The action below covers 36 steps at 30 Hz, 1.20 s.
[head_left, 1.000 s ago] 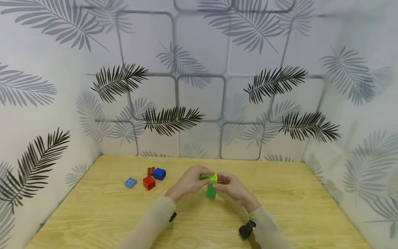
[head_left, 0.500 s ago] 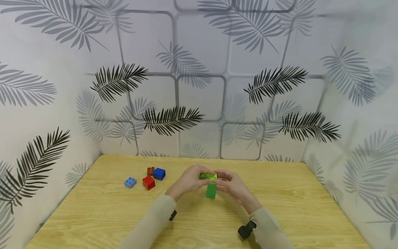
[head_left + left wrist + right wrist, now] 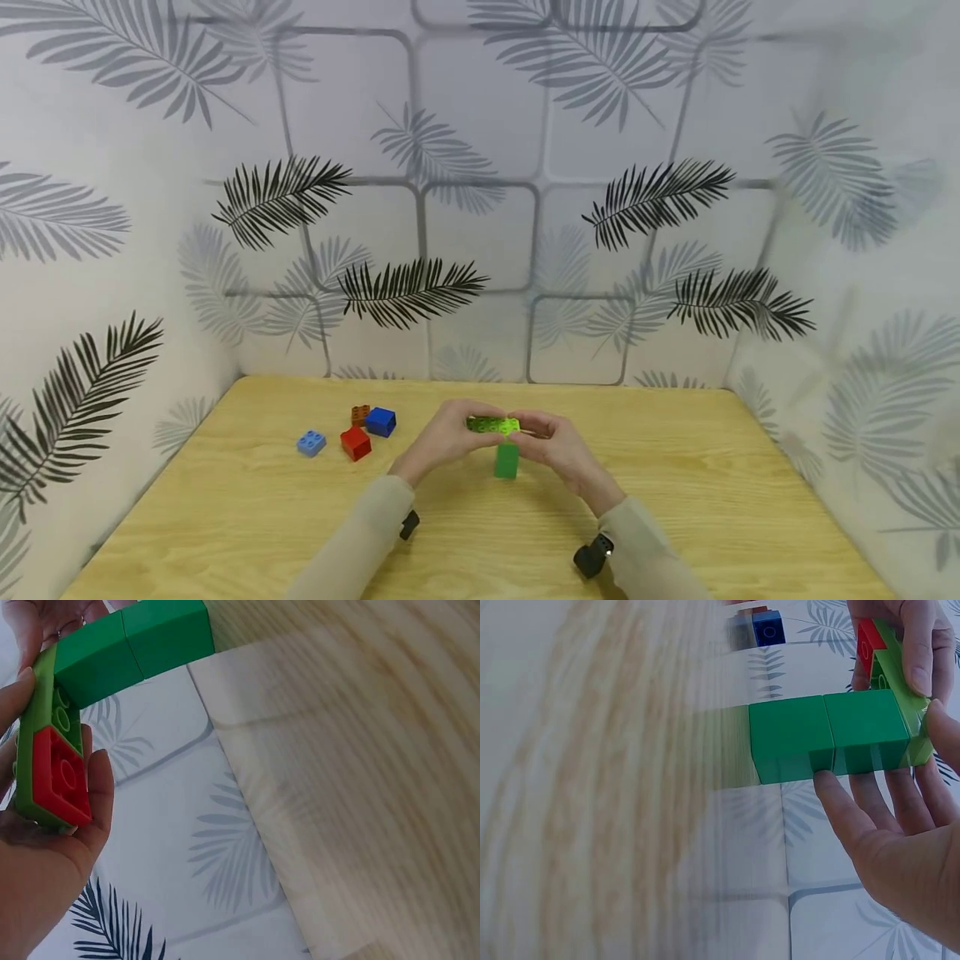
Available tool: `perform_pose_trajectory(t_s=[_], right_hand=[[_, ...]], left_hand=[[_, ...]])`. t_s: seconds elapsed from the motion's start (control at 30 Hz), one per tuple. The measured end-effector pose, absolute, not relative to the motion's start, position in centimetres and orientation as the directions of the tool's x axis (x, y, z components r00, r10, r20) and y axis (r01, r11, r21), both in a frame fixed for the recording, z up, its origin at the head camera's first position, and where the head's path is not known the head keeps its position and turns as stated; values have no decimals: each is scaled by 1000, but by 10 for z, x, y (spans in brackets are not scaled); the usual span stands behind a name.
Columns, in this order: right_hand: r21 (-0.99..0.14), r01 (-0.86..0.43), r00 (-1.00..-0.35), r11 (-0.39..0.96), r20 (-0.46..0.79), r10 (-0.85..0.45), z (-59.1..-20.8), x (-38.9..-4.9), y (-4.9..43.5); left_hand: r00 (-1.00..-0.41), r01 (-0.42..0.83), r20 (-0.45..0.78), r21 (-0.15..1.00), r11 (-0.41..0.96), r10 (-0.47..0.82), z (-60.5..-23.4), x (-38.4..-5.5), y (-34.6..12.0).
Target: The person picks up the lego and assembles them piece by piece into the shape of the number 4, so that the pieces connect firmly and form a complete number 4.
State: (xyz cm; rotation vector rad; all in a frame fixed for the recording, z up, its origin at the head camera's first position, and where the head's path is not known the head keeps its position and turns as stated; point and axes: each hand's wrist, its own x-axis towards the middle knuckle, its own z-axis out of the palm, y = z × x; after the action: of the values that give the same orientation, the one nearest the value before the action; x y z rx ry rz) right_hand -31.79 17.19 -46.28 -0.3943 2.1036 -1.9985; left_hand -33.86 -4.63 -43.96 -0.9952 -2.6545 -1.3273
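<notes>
A long lime-green toy building brick (image 3: 491, 425) lies across the top of two stacked green bricks (image 3: 135, 652) that stand upright on the table, forming a post under its right end. Below its left end sits a red brick (image 3: 60, 776), hidden in the head view. My left hand (image 3: 446, 437) grips the lime brick by that left end, thumb in front and fingers behind. At the other end my right hand (image 3: 562, 454) pinches the lime brick between thumb and fingers. In the right wrist view, some of its fingertips lie along the side of the green bricks (image 3: 829, 735).
Left on the wooden table (image 3: 675, 483) is a loose group: a light blue brick (image 3: 311, 442), a red brick (image 3: 356, 442) on its side, a brown brick (image 3: 360, 414) and a dark blue brick (image 3: 381, 422). A leaf-patterned wall (image 3: 480, 333) rises behind the table.
My left hand has shifted slightly left, and more of the lime brick's studs show. My right thumb has moved up onto the lime brick's front. The head view has shifted a little.
</notes>
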Motion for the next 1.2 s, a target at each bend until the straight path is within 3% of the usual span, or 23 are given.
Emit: perform_pose_trajectory(t_s=[0.7,1.0,1.2], right_hand=[[-999,-18,-947,49,1,-321,-468,-322,170],[-999,-17,-939,42,2,-344,-463,-320,171],[-998,-22,-942,50,4,-336,-464,-320,172]], left_hand=[[-915,344,217,859,379,339,-448,-345,-109],[-940,314,229,870,380,251,-439,-348,-137],[-943,323,244,830,454,226,-446,-364,-161]])
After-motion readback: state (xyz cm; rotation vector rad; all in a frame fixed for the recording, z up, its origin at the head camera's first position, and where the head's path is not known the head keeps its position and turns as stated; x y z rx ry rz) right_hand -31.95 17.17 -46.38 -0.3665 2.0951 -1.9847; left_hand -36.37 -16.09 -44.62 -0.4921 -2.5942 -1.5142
